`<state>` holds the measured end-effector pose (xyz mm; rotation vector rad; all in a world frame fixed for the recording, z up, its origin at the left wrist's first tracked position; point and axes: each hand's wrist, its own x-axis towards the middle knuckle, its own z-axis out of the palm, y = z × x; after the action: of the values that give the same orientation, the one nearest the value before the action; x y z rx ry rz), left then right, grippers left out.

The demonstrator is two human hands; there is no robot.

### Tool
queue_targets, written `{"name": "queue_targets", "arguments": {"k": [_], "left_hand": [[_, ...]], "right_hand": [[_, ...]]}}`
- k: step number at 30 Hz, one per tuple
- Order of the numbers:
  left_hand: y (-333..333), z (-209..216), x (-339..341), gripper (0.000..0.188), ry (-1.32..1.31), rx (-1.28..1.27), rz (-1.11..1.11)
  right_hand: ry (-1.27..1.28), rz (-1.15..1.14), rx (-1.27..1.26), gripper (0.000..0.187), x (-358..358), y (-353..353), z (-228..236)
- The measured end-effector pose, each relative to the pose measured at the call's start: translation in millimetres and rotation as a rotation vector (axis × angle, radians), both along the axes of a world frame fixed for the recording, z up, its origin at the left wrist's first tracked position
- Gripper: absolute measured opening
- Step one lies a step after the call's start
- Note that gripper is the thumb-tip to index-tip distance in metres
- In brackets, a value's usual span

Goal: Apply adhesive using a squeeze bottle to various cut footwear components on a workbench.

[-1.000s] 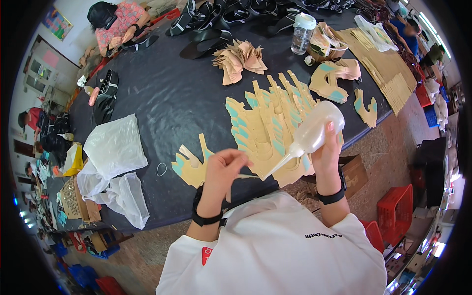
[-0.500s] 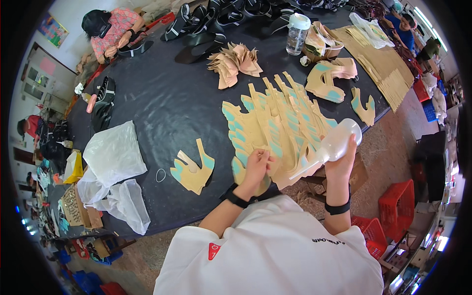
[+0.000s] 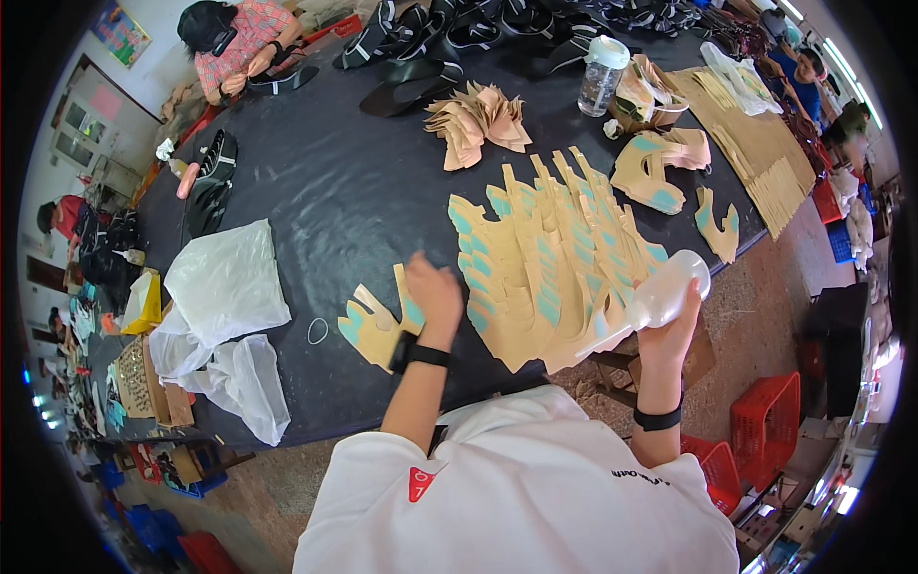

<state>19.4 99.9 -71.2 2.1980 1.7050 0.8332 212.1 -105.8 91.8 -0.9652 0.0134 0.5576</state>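
My right hand (image 3: 671, 330) is wrapped round a translucent white squeeze bottle (image 3: 677, 285), tilted so that its long thin nozzle points down and left. Below the nozzle, a wide fan of overlapping tan cut-out pieces (image 3: 502, 253) with pale blue-green patches covers the near right part of the table. My left hand (image 3: 436, 298) is over the right side of a small separate group of similar cut-outs (image 3: 371, 328). Its fingers are smeared and partly turned away, so whether they grip a piece is unclear. Dark bands circle both wrists.
Plastic bags (image 3: 227, 282) and a thin ring (image 3: 317, 331) lie left on the black table (image 3: 330, 206). Beyond the fan are folded tan pieces (image 3: 478, 124), a lidded clear cup (image 3: 602, 75) and black sandals (image 3: 411, 86). Another person (image 3: 253, 43) works at the far left. Red crates (image 3: 767, 416) stand right.
My left hand has moved left from the fan's near edge to the small group of cut-outs. The squeeze bottle stays tilted in my right hand. The whole view has shifted slightly.
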Motion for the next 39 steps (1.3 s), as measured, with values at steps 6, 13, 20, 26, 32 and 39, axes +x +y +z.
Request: {"name": "queue_targets", "arguments": {"k": [6,13,20,26,32,39], "left_hand": [[24.4,-9.9,-51.1,0.029,0.199,-0.474,0.254],[5.6,55.6,-55.9,0.014,-0.864,-0.583,-0.089],[-32.1,147.7,-58.4,0.016,-0.944,-0.708,-0.242],[-6.5,169.9,-95.3,0.020,-1.472,-0.621,-0.074],[-34.7,199.0,-86.7,0.015,-1.271,-0.581,-0.245],[-75.7,199.9,-48.9,0.010,-0.923,-0.787,-0.412]], "right_hand": [[0.008,0.074,0.001,0.062,-10.0,14.8,-2.1],[-0.014,0.106,0.001,0.058,-8.6,22.2,-2.2],[-0.032,0.159,0.018,0.057,-15.3,36.7,-0.3],[-0.033,0.179,0.017,0.057,-24.3,43.2,8.4],[-0.022,0.165,0.007,0.057,-25.3,45.1,6.4],[-0.124,0.062,0.124,0.050,-27.6,58.3,17.4]]}}
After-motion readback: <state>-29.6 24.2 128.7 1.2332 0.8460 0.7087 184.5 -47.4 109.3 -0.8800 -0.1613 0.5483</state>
